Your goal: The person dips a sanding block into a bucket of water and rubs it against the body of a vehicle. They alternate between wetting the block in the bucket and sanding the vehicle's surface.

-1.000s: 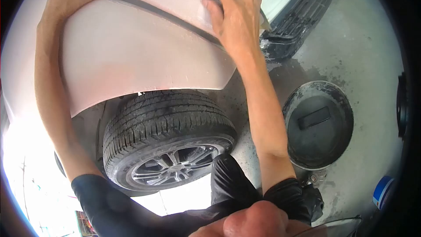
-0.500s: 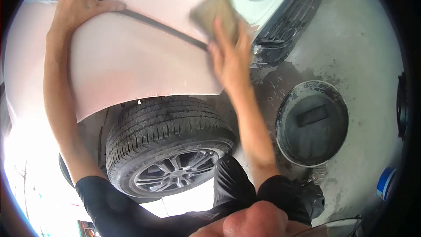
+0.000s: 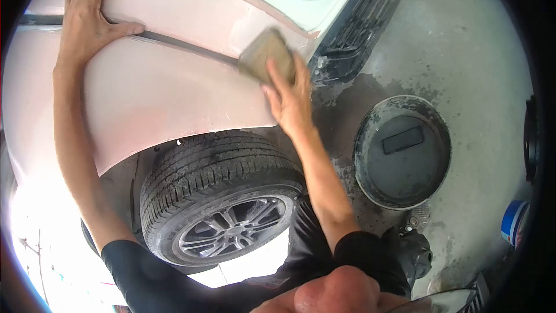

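Block, one, in right hand; basin, one.

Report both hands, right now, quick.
Left hand: open, spread on the car body, holding nothing.
Right hand: holding a tan block at the car body.

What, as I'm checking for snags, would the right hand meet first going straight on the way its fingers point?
The right hand holds a block; past it, the upper pinkish car panel likely comes first. Whether the block touches that panel is hard to tell.
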`<state>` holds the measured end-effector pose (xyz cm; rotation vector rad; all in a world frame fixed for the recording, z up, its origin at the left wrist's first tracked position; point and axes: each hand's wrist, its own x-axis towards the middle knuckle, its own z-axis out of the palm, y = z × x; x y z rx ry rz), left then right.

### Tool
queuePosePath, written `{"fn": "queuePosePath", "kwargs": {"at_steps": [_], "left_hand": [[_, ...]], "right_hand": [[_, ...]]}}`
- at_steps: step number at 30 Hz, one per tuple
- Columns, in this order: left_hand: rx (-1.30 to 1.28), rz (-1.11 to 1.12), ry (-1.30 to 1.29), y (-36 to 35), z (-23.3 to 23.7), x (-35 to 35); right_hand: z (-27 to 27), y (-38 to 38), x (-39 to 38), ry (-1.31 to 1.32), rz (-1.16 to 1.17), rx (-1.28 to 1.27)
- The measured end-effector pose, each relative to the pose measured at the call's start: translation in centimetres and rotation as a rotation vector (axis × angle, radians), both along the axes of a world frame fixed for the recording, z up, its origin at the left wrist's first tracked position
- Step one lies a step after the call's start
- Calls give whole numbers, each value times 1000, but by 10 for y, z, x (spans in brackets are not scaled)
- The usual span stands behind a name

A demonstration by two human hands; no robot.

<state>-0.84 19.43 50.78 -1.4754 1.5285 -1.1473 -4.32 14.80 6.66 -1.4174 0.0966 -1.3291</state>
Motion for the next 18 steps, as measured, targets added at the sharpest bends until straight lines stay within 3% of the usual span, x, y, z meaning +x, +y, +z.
{"fn": "queuePosePath", "kwargs": {"at_steps": [2, 5, 8, 9, 11, 14, 15, 17, 18], "left_hand": [[13, -9, -5, 0, 1, 4], [15, 2, -6, 8, 2, 13], [-6, 32, -26, 2, 6, 6], [-8, 34, -29, 3, 5, 6], [-3, 40, -36, 4, 5, 5], [16, 30, -15, 4, 6, 12], [24, 30, 2, 7, 12, 17], [53, 38, 3, 10, 10, 17], [68, 26, -18, 5, 8, 11]], "right_hand": [[22, -49, 15, 33, -51, 23], [39, -103, 32, -32, 166, 203], [9, -41, 12, 45, -56, 41], [-3, -10, 0, 107, -32, 20], [-25, 11, 8, -85, 39, 69], [16, -59, 18, 14, -24, -11], [37, -89, 23, -69, 32, 32], [45, -104, 34, -140, 127, 88], [39, -89, 30, -80, 53, 73]]}}
